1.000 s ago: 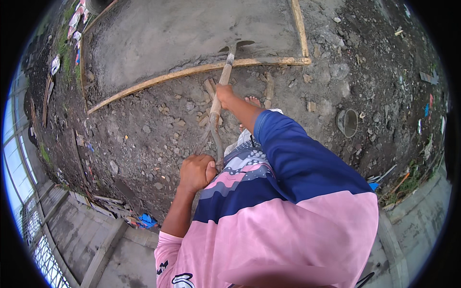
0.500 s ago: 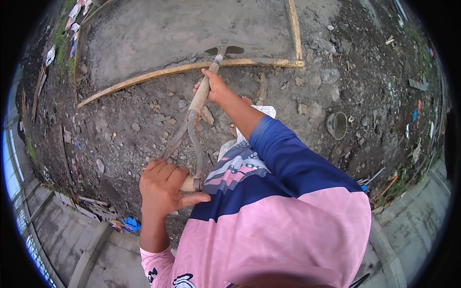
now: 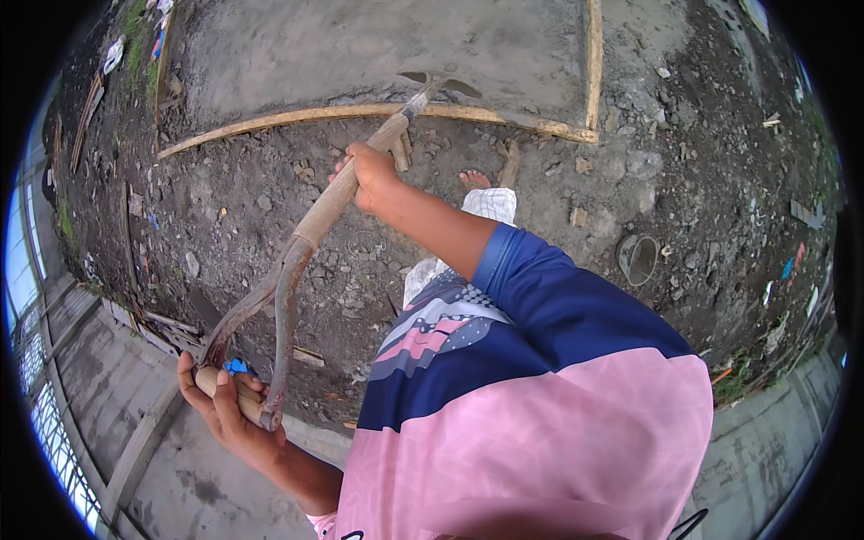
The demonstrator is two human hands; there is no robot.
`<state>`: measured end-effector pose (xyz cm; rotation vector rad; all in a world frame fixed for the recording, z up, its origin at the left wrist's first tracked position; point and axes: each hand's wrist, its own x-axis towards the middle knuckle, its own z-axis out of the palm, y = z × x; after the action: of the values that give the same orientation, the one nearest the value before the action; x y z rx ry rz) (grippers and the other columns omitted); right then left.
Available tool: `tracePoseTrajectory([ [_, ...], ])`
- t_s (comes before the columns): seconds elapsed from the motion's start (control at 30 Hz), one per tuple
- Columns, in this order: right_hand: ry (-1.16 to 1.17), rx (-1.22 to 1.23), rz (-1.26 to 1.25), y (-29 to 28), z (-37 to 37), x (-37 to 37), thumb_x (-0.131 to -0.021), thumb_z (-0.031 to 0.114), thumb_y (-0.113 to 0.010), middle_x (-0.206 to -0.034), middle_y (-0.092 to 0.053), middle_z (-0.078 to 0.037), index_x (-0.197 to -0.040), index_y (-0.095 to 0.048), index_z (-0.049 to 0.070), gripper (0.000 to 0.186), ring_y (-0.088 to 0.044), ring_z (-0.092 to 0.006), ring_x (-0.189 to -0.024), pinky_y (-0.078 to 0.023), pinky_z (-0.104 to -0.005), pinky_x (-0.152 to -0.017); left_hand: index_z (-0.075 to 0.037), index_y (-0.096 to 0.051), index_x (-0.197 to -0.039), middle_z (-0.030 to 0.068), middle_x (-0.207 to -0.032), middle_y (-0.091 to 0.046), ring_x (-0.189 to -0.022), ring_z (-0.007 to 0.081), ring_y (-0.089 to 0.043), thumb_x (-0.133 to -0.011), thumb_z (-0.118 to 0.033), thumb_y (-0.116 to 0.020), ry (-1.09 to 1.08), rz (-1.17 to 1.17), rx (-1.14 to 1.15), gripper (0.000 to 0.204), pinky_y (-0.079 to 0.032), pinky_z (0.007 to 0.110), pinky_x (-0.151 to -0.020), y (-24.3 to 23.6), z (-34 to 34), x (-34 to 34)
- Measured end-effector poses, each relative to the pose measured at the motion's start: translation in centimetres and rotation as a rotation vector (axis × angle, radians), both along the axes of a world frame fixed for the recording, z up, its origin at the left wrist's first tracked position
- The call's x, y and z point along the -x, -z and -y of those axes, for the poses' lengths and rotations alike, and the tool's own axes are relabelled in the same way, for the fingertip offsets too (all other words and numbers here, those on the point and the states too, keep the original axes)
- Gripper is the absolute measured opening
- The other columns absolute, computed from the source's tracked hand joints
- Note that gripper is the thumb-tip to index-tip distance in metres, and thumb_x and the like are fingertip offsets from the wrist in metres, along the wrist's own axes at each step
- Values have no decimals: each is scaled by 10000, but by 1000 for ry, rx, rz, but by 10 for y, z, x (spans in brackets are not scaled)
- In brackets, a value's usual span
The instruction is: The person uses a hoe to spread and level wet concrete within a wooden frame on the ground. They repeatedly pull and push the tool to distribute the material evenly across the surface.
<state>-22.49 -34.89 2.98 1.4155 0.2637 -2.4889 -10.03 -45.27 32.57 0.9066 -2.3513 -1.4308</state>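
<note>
At the near edge of a smooth, wet-looking grey concrete slab [image 3: 306, 54], a wooden shovel with a forked handle [image 3: 331, 202] is resting its dark, partly hidden blade [image 3: 463, 88]. The left hand [image 3: 241, 427] is curling around the fork's crossbar [image 3: 249, 406]; the right hand [image 3: 371, 180] is wrapping the round shaft. A narrow, pale wooden board [image 3: 297, 115] is running crosswise beneath the shaft, and another board [image 3: 594, 72] is closing the slab's right edge. Beyond the blade, the slab is lying open. Below, a bare foot [image 3: 475, 181] is standing on rubbly ground [image 3: 216, 193], a grey bucket [image 3: 638, 259] sitting farther right.
</note>
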Motion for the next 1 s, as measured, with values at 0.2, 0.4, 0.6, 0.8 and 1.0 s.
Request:
tracePoseTrajectory([
  [0.2,-114,26,36,114,-26,21,-822,67,-585,-737,-467,-95,-860,-468,39,126,-549,-238,-654,-546,-478,-644,-96,-364,-1302,86,-881,-520,-615,156,-547,-861,-60,-517,86,-82,-171,468,-456,284,-578,100,-11,16],
  [0.4,-235,1,109,135,10,-44,-794,80,-599,-757,-472,-101,-875,-460,7,177,-535,-244,-597,-544,-481,-570,-107,-363,-1307,84,-836,-534,-602,174,-545,-835,-34,-512,-246,201,-282,501,-483,318,-573,101,6,-54],
  [0.6,-299,-72,169,83,1,-36,-793,82,-579,-741,-468,-93,-827,-465,19,134,-531,-229,-608,-536,-456,-564,-123,-391,-1296,75,-856,-550,-583,164,-529,-831,-37,-550,-362,113,-345,499,-473,308,-504,91,15,-74],
  [0.8,-55,120,-58,-3,-3,13,-835,82,-564,-784,-475,-109,-860,-454,-4,142,-552,-252,-636,-560,-491,-572,-59,-351,-1351,107,-932,-542,-581,94,-492,-907,-47,-502,-46,-110,-302,469,-428,207,-437,-12,12,-1],
  [1.0,-146,151,46,90,-48,13,-822,98,-596,-753,-484,-84,-890,-472,31,156,-547,-251,-689,-542,-513,-690,-108,-383,-1261,75,-856,-544,-568,140,-485,-829,-21,-553,-259,43,-285,472,-440,291,-489,85,-53,26],
])
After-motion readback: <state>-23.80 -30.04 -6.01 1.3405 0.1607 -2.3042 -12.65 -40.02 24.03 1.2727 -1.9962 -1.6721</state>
